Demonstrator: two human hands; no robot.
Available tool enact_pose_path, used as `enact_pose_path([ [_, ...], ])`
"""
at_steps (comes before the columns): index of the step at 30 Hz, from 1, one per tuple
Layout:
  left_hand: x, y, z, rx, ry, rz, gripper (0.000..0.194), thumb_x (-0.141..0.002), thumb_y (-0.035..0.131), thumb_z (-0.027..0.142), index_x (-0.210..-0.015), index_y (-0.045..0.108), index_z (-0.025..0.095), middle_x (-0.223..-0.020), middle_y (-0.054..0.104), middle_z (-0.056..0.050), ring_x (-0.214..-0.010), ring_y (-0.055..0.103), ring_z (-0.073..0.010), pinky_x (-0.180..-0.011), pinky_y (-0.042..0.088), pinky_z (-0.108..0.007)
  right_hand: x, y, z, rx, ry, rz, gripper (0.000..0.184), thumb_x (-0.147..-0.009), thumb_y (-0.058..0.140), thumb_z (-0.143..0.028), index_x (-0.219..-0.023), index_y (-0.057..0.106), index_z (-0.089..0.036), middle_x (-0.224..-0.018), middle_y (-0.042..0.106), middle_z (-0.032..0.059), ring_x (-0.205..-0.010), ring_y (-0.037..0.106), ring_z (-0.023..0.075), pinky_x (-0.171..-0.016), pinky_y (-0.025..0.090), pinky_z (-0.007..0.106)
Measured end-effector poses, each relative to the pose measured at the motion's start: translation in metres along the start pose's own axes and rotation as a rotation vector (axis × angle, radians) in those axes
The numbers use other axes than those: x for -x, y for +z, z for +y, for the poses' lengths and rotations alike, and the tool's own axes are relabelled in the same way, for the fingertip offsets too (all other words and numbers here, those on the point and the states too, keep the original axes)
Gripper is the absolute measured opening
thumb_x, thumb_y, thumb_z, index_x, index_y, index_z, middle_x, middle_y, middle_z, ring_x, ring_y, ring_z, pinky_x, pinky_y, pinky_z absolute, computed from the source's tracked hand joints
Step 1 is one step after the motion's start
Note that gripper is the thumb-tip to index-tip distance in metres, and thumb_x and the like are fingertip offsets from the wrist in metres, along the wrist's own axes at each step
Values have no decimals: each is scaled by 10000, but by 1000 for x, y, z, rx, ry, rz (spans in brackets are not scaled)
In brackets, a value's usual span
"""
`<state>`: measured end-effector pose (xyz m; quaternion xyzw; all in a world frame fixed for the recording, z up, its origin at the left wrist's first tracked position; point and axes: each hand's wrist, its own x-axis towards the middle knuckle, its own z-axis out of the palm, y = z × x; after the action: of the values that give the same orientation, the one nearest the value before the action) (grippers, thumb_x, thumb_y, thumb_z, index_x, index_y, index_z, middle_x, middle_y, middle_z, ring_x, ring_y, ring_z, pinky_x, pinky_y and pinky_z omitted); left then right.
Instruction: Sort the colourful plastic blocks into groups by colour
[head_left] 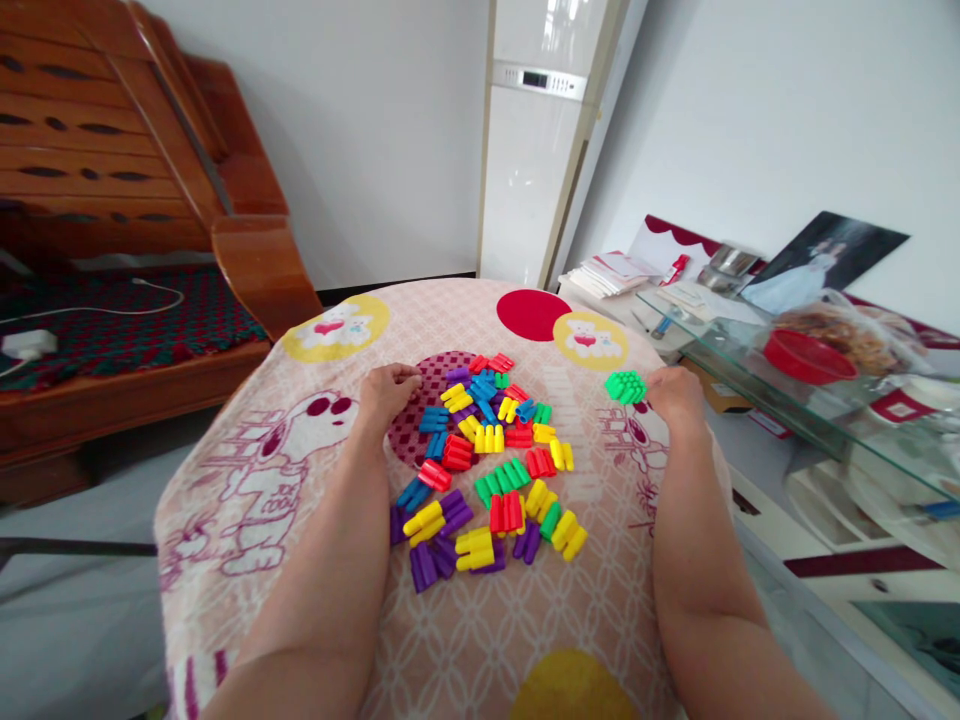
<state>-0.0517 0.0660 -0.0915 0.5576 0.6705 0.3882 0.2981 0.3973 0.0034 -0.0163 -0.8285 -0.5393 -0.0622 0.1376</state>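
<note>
A loose heap of plastic connector blocks [489, 439] in red, yellow, blue, purple and green lies on the cloth between my forearms. My left hand [388, 396] is at the heap's far left side, fingers curled and drawn together, with nothing visible in them. Off to the right, my right hand [676, 396] has its fingers closed at the right edge of a cluster of green blocks [625, 387]. The fingertips are partly hidden, and the cluster sits apart from the heap. Nearest me are purple blocks [424, 567] and yellow blocks [475, 549].
A patterned cloth [465, 650] covers the round table. To the right stands a glass shelf [712, 345] with a red bowl [810, 357], papers [611, 273] and a photo [829, 260]. A wooden bench [255, 260] is on the left, a tall white cabinet unit [532, 150] behind.
</note>
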Motion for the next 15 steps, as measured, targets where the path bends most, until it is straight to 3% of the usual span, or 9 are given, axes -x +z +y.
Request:
enact_pose_path([
  [2,1,0,1,14,-13,3,233,-750,635,222,-945,752,174,-734,745,-31,-646,682,-166,-620,508,-229,5,-15,-14,0,-7,40,279,-745,565,-84,-893,796,-135,-913,760,165,-890,695,283,-794,506,348],
  [4,2,0,3,5,-16,7,230,-750,640,210,-944,755,169,-732,745,-29,-641,680,-162,-628,510,-228,15,-30,-37,-91,-117,-2,228,-762,591,-123,-867,793,-141,-876,759,137,-859,694,269,-772,500,337],
  [5,3,0,4,-8,-12,8,229,-750,642,208,-944,757,167,-731,745,-28,-641,680,-162,-632,510,-229,23,-36,-51,-169,-239,-45,208,-782,589,-143,-846,787,-146,-853,758,113,-832,691,244,-748,494,312],
  [8,5,-2,7,-34,1,9,238,-759,637,206,-956,761,159,-738,749,-30,-650,681,-164,-639,510,-231,56,-44,-97,-297,-623,-343,152,-774,627,-160,-813,773,-168,-789,745,45,-751,672,181,-680,457,252],
  [11,7,-3,9,-35,0,9,243,-764,636,206,-967,761,157,-728,747,-26,-652,679,-162,-643,514,-230,92,-40,-136,-165,-912,-614,84,-736,691,-161,-790,754,-177,-748,728,22,-705,645,161,-620,403,236],
  [15,9,-4,11,-19,-16,1,241,-762,645,215,-968,761,167,-719,749,-20,-647,676,-162,-635,519,-231,122,-29,-162,54,-1072,-664,124,-726,716,-137,-845,740,-161,-890,743,78,-840,662,202,-650,397,247],
])
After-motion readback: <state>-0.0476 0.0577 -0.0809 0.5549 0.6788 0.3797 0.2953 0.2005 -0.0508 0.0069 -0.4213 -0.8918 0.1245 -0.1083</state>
